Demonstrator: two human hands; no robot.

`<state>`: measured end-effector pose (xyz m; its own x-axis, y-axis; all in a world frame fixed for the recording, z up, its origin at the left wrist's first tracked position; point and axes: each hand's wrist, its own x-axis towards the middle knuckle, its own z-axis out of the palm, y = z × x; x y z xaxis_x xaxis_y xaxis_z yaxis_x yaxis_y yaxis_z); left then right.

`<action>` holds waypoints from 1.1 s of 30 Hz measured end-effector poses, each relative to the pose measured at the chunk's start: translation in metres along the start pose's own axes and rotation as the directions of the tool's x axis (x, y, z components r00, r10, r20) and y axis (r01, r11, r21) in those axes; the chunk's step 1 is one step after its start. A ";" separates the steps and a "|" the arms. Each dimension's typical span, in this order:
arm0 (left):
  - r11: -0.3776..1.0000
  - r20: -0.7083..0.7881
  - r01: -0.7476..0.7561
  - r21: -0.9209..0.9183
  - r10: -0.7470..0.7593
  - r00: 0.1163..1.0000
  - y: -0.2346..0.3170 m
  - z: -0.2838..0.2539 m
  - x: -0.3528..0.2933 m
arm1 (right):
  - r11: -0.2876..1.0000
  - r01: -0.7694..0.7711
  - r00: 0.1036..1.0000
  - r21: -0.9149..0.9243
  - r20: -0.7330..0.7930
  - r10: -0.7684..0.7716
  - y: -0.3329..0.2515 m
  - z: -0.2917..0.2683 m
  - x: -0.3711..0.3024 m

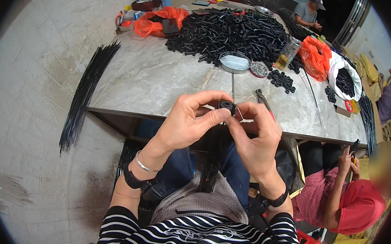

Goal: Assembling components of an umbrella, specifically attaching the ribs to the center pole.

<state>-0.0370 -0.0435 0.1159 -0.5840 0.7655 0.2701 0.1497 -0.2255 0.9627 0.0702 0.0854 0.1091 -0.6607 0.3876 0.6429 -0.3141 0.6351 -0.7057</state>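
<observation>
My left hand (188, 122) pinches a small black round part (227, 105) with a hole in its face, between thumb and fingers. Close beside it, my right hand (260, 140) is closed with its fingertips at the part, and a thin whitish pin (240, 114) shows among them. A slim dark rod (233, 86) runs from the part toward the table. Whether the rod is joined to the part is hidden. Pliers (262, 99) with red handles lie on the table just past my right hand.
On the grey table (141, 76) lie a heap of black tubes (229, 30), a dish of white pins (234, 57), a dish of silver bits (259, 69) and black caps (282, 81). Black rods (86, 101) overhang the left edge. A co-worker (348, 197) sits to the right.
</observation>
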 end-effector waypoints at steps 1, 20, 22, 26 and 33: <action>1.000 0.010 -0.001 -0.009 0.001 1.000 0.000 -0.001 0.000 | 1.000 -0.029 0.998 -0.002 0.048 0.029 0.001 0.000 -0.002; 0.992 0.059 -0.028 -0.126 0.036 0.998 -0.004 0.004 -0.003 | 0.996 0.077 0.997 -0.046 0.019 -0.076 -0.003 -0.008 0.000; 0.995 0.053 -0.066 -0.074 0.070 0.996 0.000 0.006 -0.005 | 0.996 0.073 0.997 -0.043 0.018 -0.072 -0.002 -0.008 0.001; 0.993 0.041 -0.118 -0.030 0.119 0.992 -0.003 0.009 -0.007 | 0.992 0.110 0.994 -0.065 0.010 -0.109 -0.001 -0.008 0.001; 0.998 0.033 -0.061 -0.017 0.061 0.998 0.000 0.007 -0.005 | 0.985 0.126 0.992 -0.120 -0.006 -0.128 -0.003 -0.006 0.001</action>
<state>-0.0284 -0.0435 0.1143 -0.5472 0.7696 0.3290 0.1712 -0.2819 0.9441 0.0748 0.0875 0.1136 -0.6110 0.3070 0.7296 -0.3108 0.7546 -0.5779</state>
